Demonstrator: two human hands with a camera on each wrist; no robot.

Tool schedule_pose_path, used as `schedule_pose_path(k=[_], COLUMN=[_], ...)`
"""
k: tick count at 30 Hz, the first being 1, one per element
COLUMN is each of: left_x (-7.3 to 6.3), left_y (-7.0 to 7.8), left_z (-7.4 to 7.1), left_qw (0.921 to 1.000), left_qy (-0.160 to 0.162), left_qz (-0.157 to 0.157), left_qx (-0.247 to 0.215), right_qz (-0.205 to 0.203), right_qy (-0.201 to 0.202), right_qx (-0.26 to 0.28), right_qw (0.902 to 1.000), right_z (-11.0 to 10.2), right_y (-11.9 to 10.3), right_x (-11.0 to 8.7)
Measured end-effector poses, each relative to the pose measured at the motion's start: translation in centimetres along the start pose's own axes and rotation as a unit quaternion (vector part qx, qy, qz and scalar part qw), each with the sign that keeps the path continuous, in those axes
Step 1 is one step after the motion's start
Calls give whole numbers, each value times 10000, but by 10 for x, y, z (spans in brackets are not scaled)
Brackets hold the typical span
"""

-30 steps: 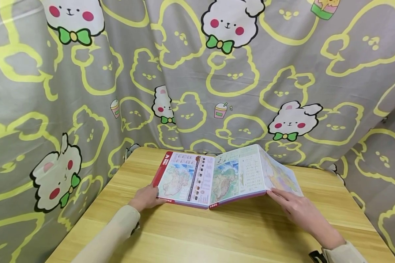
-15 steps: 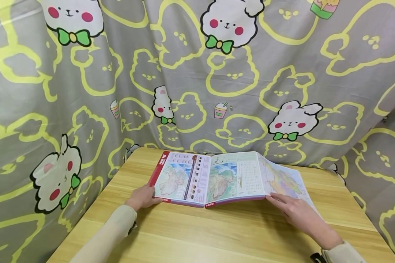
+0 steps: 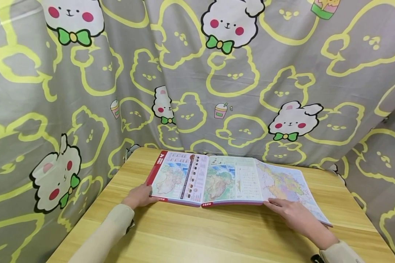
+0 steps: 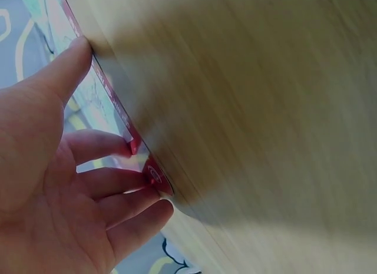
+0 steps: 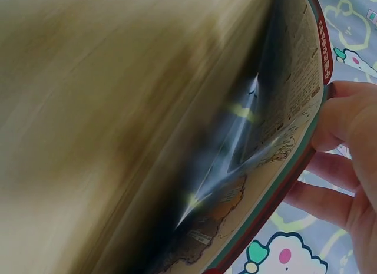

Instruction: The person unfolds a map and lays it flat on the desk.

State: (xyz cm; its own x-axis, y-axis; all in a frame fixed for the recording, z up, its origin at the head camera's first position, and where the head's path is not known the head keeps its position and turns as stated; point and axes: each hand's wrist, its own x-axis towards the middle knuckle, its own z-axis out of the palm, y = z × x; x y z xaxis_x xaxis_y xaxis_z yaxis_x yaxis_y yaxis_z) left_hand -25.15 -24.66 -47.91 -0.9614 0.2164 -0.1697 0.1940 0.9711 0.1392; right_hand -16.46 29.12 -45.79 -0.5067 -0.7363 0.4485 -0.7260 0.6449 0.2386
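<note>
A folding map (image 3: 218, 182) with glossy printed panels and red trim lies spread across the table. Its left panels are flat, and the middle section arches slightly up toward the right fold. My left hand (image 3: 138, 196) grips the near left corner; in the left wrist view its thumb and fingertips meet the map's red edge (image 4: 154, 171). At the near edge, by the fold before the colourful right panel (image 3: 289, 184), my right hand (image 3: 296, 216) pinches the map. The right wrist view shows the raised printed underside (image 5: 227, 218) beneath that edge, partly in shadow.
The wooden table (image 3: 197, 237) extends in front of the map and to both sides. A grey curtain (image 3: 191, 80) with yellow outlines and white cartoon animals hangs close behind the table's far edge and along both sides.
The right panel has swung down and out to the right, and the middle section has sunk toward the table. Both hands and the map have shifted slightly left.
</note>
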Motion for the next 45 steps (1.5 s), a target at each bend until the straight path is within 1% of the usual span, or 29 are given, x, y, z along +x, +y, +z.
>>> schedule_pose_path(k=[6,8,12,15,20,22,27,34,40,45], left_x=[0,1,3,3,3,2,3,4,2,3], left_y=[-3,-5,-8,-10,-11,-12,-13,-14,-13,-12], left_z=[-1,0,0,0,-3,-4,-5,-6,-5,-4], left_qw=[10000,10000,10000,10000,10000,9999,9999,9999,9998,9998], left_qy=[9,21,37,42,6,-18,-100,-147,-143,-124], left_qz=[16,27,-11,17,-6,-50,-47,-86,-110,-104], left_qx=[-30,-27,2,8,-82,-102,-29,-14,-98,-77], right_qz=[97,95,-75,-185,-299,-367,-491,-694,-745,-893], right_qy=[-470,-568,-616,-603,-613,-684,-902,-1010,-1279,-1287], right_qx=[10,5,-21,33,27,8,4,12,18,-124], right_qw=[9988,9983,9981,9980,9977,9970,9947,9925,9890,9876], right_z=[1,2,5,7,7,8,10,17,22,28], right_y=[-2,-2,-2,-1,-1,-1,-1,0,-1,-1], right_x=[-2,-3,-3,-3,0,0,0,2,2,0])
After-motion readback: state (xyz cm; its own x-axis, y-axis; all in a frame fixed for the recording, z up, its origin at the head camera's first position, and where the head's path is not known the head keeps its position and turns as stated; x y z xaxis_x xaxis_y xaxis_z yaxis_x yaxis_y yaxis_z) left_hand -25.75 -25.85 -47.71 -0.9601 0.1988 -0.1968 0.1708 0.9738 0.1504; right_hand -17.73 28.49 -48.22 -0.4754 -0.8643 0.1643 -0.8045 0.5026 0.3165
